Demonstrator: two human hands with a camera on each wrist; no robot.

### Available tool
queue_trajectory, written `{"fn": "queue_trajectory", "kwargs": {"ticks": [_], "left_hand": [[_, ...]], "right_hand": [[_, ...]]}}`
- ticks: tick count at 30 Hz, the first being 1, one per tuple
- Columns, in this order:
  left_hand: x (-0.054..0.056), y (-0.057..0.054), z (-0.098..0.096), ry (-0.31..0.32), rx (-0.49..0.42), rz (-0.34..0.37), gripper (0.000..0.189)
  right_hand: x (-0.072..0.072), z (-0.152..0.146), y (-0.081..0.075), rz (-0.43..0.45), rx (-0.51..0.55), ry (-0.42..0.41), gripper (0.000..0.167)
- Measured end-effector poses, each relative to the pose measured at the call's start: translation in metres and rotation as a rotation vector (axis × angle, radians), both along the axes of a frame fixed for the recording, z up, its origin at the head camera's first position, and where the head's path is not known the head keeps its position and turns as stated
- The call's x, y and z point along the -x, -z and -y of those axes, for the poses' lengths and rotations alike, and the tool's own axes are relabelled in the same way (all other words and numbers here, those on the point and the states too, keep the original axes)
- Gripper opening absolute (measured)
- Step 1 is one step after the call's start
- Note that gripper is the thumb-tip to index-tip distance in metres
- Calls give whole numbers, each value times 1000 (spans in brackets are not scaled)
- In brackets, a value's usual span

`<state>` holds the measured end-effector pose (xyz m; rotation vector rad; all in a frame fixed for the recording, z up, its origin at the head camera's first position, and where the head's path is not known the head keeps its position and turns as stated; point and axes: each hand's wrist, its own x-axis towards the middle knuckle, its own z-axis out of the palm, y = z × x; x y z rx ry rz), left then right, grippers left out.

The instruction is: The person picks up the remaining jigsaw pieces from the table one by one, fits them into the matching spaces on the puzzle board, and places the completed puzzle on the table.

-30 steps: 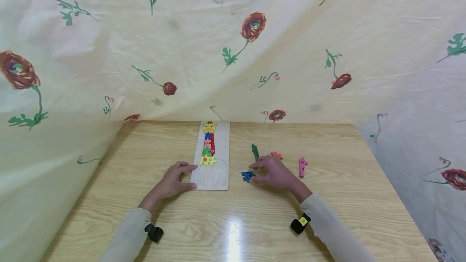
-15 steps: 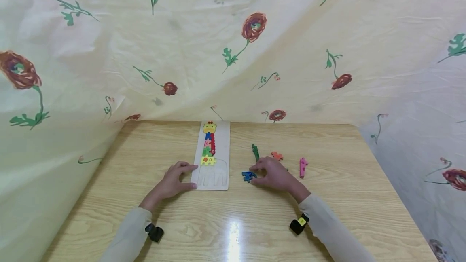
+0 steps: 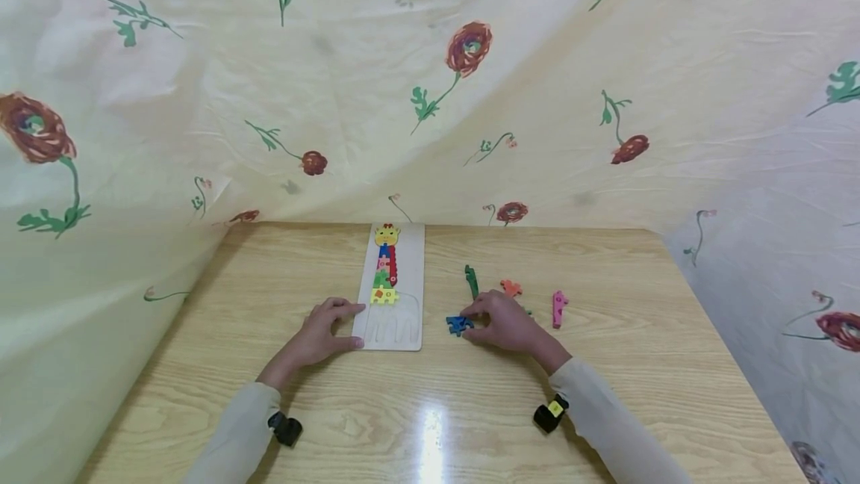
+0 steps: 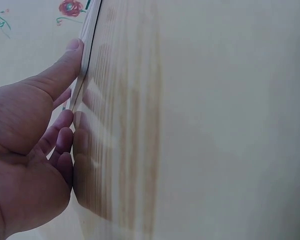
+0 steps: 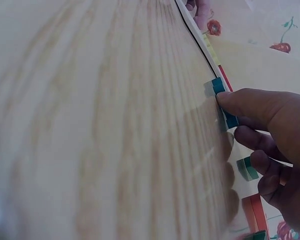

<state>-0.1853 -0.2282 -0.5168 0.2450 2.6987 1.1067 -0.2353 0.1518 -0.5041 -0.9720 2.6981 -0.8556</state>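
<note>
A pale puzzle board [image 3: 410, 264] lies at the middle back of the table, with a yellow giraffe head [image 3: 386, 236] and several coloured neck pieces set in its upper part. Bare outlined recesses show in its lower part. My left hand [image 3: 322, 333] rests at the board's lower left edge, thumb and fingertips apart against its side. To the right of the board, my right hand [image 3: 507, 323] pinches a blue puzzle piece [image 3: 457, 325] between thumb and index finger, low over the table. The right wrist view shows the thumb on this blue piece [image 5: 218, 86].
Beyond the right hand lie a long green piece [image 3: 472, 281] and an orange piece [image 3: 510, 287]. A pink piece [image 3: 558, 310] is farther right. Another green piece [image 3: 528, 313] is mostly hidden behind the hand. Flowered cloth [image 3: 376, 133] hangs along the table's back and sides.
Since a second ago, the right index finger has drawn slightly nearer the thumb at the blue piece. The left hand and board stay where they were.
</note>
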Motion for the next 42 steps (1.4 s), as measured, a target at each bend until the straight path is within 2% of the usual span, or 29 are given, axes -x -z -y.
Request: {"fn": "queue_trajectory", "kwargs": {"ticks": [15,23,28,33,42], "left_hand": [[1,2,1,4,-10,0,64],[1,1,0,-4,3,4,64],[1,2,0,-12,11,9,64],[1,2,1,-10,10,11,64],[1,2,1,-1,7,6,64]], "right_hand": [[1,0,4,-55,42,-6,18],[1,-1,5,-14,71,82,18],[0,1,1,-27,82,121,17],[0,3,-4,-65,93,120,17],[2,7,-11,-78,128,119,18]]}}
